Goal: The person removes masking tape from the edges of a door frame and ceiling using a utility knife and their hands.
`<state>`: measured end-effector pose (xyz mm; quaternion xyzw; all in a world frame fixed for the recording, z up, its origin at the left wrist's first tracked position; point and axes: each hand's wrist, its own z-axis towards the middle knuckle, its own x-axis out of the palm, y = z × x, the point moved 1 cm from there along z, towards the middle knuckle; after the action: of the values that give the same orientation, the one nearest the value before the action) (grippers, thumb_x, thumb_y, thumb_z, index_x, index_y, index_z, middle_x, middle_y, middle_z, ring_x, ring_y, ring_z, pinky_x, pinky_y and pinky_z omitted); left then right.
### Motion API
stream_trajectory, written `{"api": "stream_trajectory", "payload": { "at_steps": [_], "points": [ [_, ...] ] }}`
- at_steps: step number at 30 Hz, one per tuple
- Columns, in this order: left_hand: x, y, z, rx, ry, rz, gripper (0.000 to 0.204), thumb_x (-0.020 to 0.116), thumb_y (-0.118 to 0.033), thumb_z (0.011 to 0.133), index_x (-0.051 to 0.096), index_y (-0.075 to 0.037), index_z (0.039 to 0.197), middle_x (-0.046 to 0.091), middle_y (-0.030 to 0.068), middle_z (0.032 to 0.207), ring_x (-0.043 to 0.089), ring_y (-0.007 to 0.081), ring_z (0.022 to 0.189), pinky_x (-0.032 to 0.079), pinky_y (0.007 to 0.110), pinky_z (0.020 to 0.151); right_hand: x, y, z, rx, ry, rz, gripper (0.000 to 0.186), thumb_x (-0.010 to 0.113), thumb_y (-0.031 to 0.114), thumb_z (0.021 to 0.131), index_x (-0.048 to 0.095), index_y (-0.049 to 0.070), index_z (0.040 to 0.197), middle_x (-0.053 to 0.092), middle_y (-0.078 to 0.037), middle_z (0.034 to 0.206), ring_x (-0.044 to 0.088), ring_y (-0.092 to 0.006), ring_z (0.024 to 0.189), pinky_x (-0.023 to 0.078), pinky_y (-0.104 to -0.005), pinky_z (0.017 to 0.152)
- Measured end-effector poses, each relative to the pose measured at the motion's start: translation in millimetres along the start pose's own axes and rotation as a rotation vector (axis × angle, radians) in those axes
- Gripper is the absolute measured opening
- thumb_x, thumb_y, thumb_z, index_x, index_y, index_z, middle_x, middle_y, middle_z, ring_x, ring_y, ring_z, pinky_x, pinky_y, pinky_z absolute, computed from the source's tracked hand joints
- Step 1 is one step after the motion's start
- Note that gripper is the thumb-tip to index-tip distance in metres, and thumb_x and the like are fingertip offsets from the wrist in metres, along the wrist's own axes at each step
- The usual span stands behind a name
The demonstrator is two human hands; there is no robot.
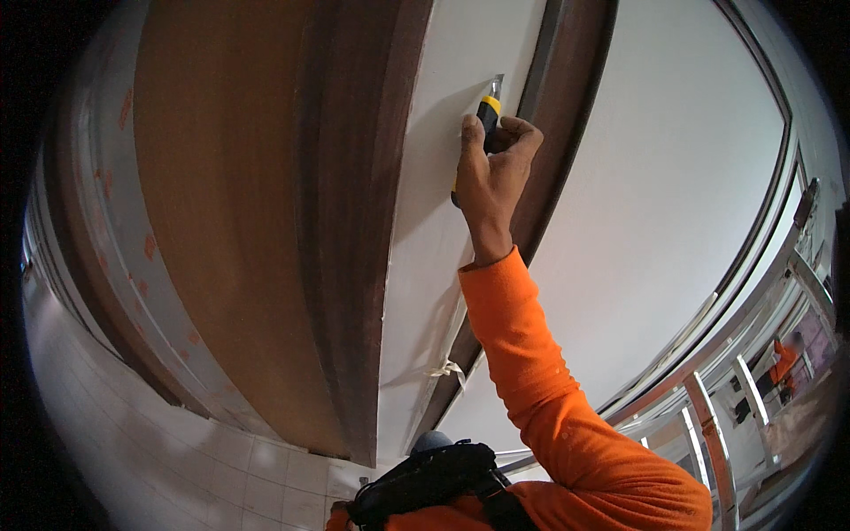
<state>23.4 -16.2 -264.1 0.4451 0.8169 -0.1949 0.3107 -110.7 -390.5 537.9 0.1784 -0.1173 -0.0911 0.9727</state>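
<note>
Utility knife [489, 110], black and yellow with its blade out, is what we hold up against the upper part of a narrow white strip; we cannot tell whether the tip touches the surface. From the left, we see a pale tiled floor [288, 469] low down, then a grey border [113, 190] with orange marks, curving beside a broad brown panel [221, 221]. Dark brown trim [359, 221] runs along that panel's right edge, and next comes the white strip [474, 35]. Our left hand is out of sight, so we cannot tell whether it grasps anything. Near the lower edge a black bag [434, 473] sits across our front, below a pale knotted tie [445, 368]. Our right hand [494, 173] grasps the knife's handle between thumb and bent fingers, its orange sleeve [518, 327] reaching up from below. Just right of the hand stands a dark brown post [571, 80], then a large white panel [682, 142]. At the far right are metal rails [704, 411] and, well apart from us, another person in orange [784, 361].
</note>
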Motion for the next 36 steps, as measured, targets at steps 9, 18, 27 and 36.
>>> {"api": "stream_trajectory", "payload": {
  "at_steps": [9, 18, 27, 36],
  "points": [
    [-18.0, 5.6, 3.5, -0.001, -0.003, 0.003, 0.037, 0.060, -0.034, 0.095, 0.071, -0.018, 0.126, 0.066, 0.0083, 0.133, 0.061, 0.0319, 0.124, 0.052, 0.048, 0.099, -0.5, -11.4, 8.2, 0.056, -0.022, -0.065, 0.042, 0.070, 0.029, 0.095, 0.045, -0.001, 0.110, 0.058, -0.021, 0.095, 0.065, -0.0355, 0.087, 0.053, -0.0448, 0.079],
    [-20.0, 11.8, 1.6, 0.007, -0.004, 0.012, 0.038, 0.060, -0.034, 0.095, 0.071, -0.018, 0.127, 0.066, 0.0083, 0.134, 0.061, 0.0321, 0.124, 0.052, 0.048, 0.099, 0.4, -14.2, 11.6, 0.017, -0.034, -0.014, 0.036, 0.066, 0.028, 0.096, 0.044, 0.001, 0.107, 0.062, -0.014, 0.084, 0.065, -0.0158, 0.071, 0.056, -0.0294, 0.065],
    [-26.8, 14.6, -0.9, 0.021, -0.016, 0.021, 0.038, 0.061, -0.034, 0.094, 0.071, -0.018, 0.127, 0.066, 0.0083, 0.134, 0.061, 0.0323, 0.124, 0.052, 0.048, 0.099, -2.8, -5.2, 4.1, 0.095, -0.034, 0.058, 0.034, 0.066, 0.027, 0.096, 0.045, 0.002, 0.104, 0.058, -0.011, 0.086, 0.061, -0.0127, 0.072, 0.053, -0.0280, 0.063],
    [-32.7, 15.9, 1.4, 0.025, -0.037, 0.027, 0.039, 0.061, -0.035, 0.094, 0.070, -0.018, 0.128, 0.066, 0.0083, 0.134, 0.061, 0.0325, 0.124, 0.052, 0.048, 0.099, -41.2, -9.6, -22.2, 0.006, 0.115, 0.391, 0.027, 0.058, 0.018, 0.103, 0.046, 0.001, 0.119, 0.061, -0.012, 0.097, 0.064, -0.0156, 0.081, 0.054, -0.0290, 0.068]
  ]
}}
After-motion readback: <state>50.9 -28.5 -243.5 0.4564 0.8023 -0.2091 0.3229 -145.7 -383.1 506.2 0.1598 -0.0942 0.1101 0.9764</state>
